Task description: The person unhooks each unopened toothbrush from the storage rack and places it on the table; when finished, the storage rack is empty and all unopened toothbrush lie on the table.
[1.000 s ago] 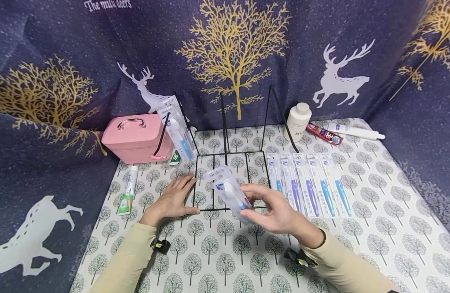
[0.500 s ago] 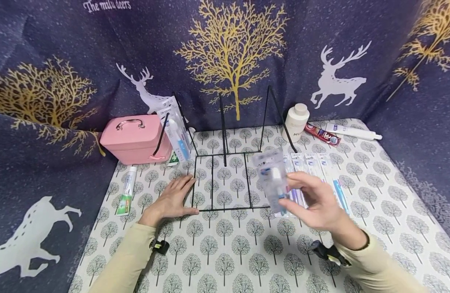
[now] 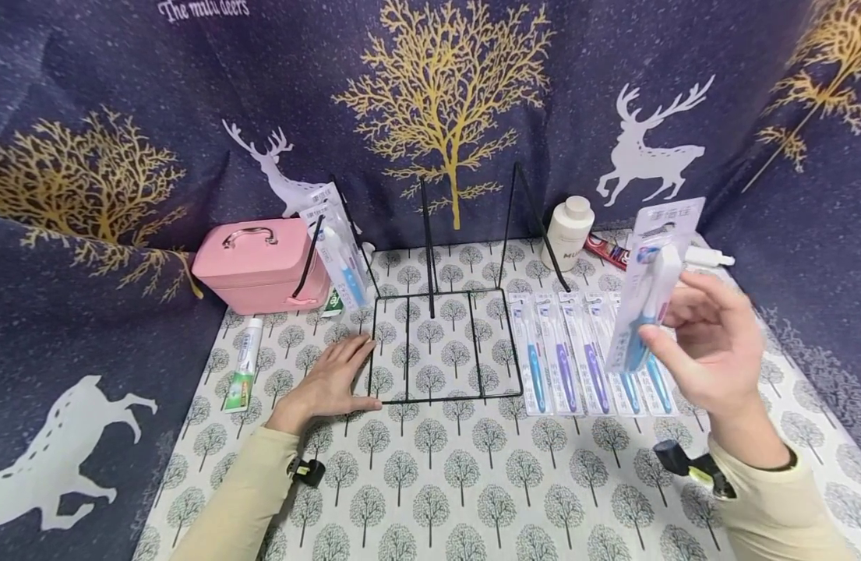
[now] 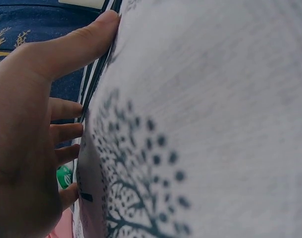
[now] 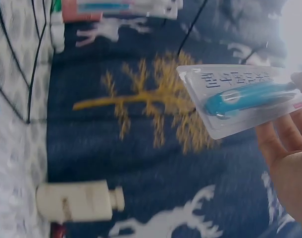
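Note:
My right hand (image 3: 718, 343) pinches a packaged toothbrush (image 3: 651, 288) between thumb and fingers, raised above the right side of the table. Its blue handle shows through the clear blister in the right wrist view. Flat on the cloth, my left hand (image 3: 329, 382) lies with fingers spread at the left side of a black wire rack (image 3: 444, 400). Its thumb and fingertips touch the rack's frame. Packaged toothbrushes (image 3: 342, 261) lean upright at the rack's left end. Right of the rack lies a row of several packaged toothbrushes (image 3: 563, 358), partly overlapped by the held one.
A pink case (image 3: 258, 265) stands at the back left, with a green-and-white toothpaste tube (image 3: 244, 366) in front. At the back right are a white bottle (image 3: 569, 234), a red toothpaste package (image 3: 605, 251) and a white tube (image 3: 707, 256). A patterned curtain hangs behind.
My right hand has carried the packaged toothbrush rightward and up, from over the rack past the row of packs. My left hand has stayed at the rack's left side.

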Demonstrator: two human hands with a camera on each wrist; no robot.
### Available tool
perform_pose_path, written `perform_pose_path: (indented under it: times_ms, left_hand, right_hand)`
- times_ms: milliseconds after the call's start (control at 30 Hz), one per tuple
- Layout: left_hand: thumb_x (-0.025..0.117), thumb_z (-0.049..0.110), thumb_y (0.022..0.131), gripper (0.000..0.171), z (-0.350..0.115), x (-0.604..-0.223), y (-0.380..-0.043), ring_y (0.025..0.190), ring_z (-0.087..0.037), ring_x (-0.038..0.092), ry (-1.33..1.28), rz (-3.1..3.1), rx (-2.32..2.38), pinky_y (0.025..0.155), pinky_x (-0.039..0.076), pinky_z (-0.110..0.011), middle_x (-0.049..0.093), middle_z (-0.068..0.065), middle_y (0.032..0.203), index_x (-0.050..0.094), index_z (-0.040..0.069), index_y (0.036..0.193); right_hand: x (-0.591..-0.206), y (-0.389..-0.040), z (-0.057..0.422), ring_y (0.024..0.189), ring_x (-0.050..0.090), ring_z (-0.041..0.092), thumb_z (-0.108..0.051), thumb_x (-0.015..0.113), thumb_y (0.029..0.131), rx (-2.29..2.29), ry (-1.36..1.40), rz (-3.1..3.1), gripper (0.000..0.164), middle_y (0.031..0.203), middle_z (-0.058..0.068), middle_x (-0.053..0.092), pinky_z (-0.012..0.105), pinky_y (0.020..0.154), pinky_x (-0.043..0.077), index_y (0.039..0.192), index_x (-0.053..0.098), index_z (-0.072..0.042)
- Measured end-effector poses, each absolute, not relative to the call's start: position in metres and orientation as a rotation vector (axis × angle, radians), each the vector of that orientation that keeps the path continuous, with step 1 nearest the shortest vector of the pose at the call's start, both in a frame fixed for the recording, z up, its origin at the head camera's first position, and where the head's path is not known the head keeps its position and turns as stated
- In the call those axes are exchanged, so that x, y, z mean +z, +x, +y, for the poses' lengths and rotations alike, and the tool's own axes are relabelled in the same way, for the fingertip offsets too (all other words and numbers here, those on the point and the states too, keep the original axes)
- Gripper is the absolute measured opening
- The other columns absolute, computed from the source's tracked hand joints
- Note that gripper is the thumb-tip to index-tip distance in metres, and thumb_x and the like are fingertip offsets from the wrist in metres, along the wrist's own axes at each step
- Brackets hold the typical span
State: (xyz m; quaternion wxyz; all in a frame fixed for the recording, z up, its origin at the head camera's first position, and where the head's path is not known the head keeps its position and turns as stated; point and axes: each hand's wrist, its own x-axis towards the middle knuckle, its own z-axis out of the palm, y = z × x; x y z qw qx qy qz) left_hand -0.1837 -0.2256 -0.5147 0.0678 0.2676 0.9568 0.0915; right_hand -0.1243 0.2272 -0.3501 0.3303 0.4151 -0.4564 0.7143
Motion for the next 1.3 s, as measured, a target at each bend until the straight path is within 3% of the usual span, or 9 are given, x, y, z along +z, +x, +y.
perform_pose_path:
  times_ms: [167,367,667,900,1100,1300]
  left_hand:
    - [0.057,0.076,0.065,0.11,-0.225,-0.513,-0.183,0.139,-0.031,0.012,0.803,2.879,0.286,0.111,0.013,-0.056,0.011,-0.008,0.154,0.016,0.015,0.147]
    - [0.058,0.074,0.065,0.109,-0.224,-0.511,-0.183,0.139,-0.031,0.013,0.803,2.879,0.286,0.111,0.014,-0.057,0.012,-0.008,0.153,0.017,0.015,0.147]
    - [0.056,0.076,0.064,0.11,-0.224,-0.513,-0.182,0.139,-0.032,0.014,0.795,2.878,0.29,0.11,0.014,-0.057,0.012,-0.008,0.153,0.017,0.016,0.147]
    - [0.057,0.075,0.065,0.109,-0.224,-0.512,-0.182,0.138,-0.034,0.017,0.797,2.877,0.323,0.11,0.014,-0.058,0.012,-0.008,0.153,0.018,0.015,0.146]
    - [0.057,0.074,0.066,0.108,-0.225,-0.511,-0.181,0.138,-0.033,0.017,0.812,2.883,0.332,0.11,0.015,-0.058,0.012,-0.008,0.153,0.018,0.014,0.146]
    - [0.056,0.075,0.066,0.108,-0.226,-0.512,-0.181,0.138,-0.034,0.016,0.833,2.886,0.317,0.109,0.016,-0.059,0.012,-0.009,0.153,0.018,0.013,0.146]
  right_hand:
    - [-0.364,-0.13,0.26,0.082,0.063,0.028,0.027,0.062,0.064,1.975,0.866,-1.321,0.058,0.09,0.028,0.062,0.026,0.072,0.055,0.117,0.039,0.022]
    - [-0.391,-0.142,0.295,0.081,0.063,0.017,0.032,0.05,0.067,1.969,0.57,-1.634,0.063,0.091,0.014,0.061,0.019,0.071,0.054,0.126,0.039,0.016]
    - [-0.413,-0.155,0.323,0.074,0.056,0.003,0.028,0.053,0.07,1.7,0.26,-2.074,0.062,0.094,0.003,0.054,0.008,0.064,0.05,0.127,0.043,0.009]
    - [-0.437,-0.162,0.344,0.063,0.054,-0.006,0.013,0.06,0.077,1.418,0.025,-2.398,0.058,0.075,-0.015,0.058,0.006,0.057,0.046,0.13,0.045,-0.004]
    - [-0.452,-0.164,0.359,0.059,0.053,-0.005,-0.001,0.06,0.083,1.271,-0.125,-2.662,0.055,0.077,-0.004,0.055,0.013,0.05,0.046,0.134,0.039,-0.004]
    - [-0.463,-0.166,0.37,0.063,0.052,0.013,-0.016,0.06,0.084,0.977,-0.218,-2.956,0.062,0.09,0.019,0.056,0.024,0.048,0.044,0.138,0.033,0.0]
